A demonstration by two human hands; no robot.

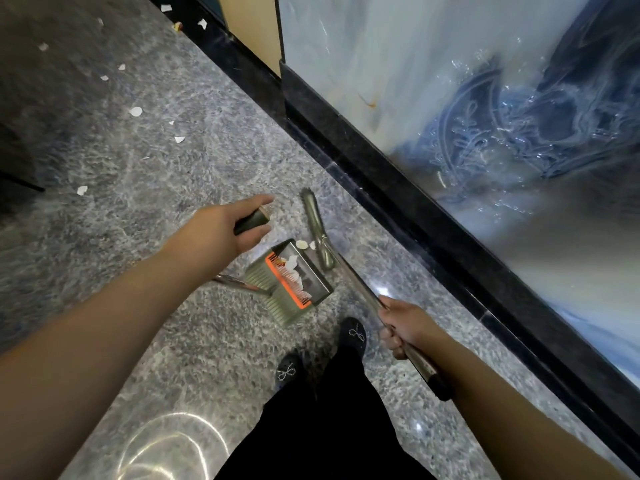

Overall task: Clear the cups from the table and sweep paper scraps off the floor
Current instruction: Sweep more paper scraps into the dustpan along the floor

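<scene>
On floor, broom (317,233) head long axis parallels wall.

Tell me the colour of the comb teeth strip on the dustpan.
Orange; the comb strip on the dustpan shows in the head view.

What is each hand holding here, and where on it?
Left hand grips the dustpan handle at its top end; right hand grips the broom handle near its upper end.

open floor (145,209) lies leftward; the wall (450,98) blocks the right.
</scene>
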